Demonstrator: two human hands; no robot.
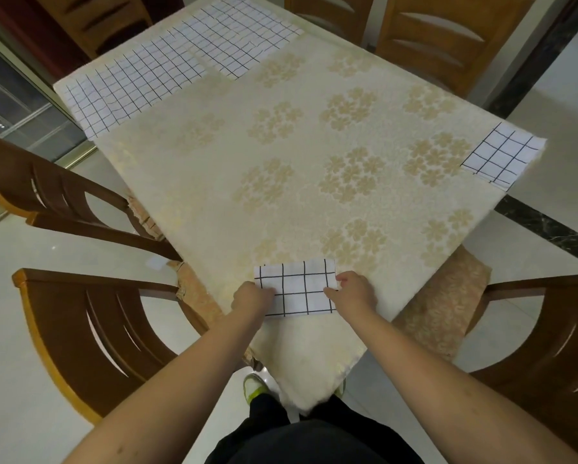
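A small folded white cloth with a black grid (297, 289) lies at the near corner of a table covered by a cream floral tablecloth (297, 155). My left hand (251, 296) pinches the cloth's left edge. My right hand (354, 291) pinches its right edge. Both hands rest on the table top, fingers curled onto the cloth. Parts of the cloth's side edges are hidden under my fingers.
Another folded grid cloth (502, 155) lies at the table's right corner. Two larger grid cloths (133, 85) (240, 35) are spread along the far left edge. Wooden chairs (90, 329) (548, 336) (46, 192) stand round the table, on a pale tiled floor.
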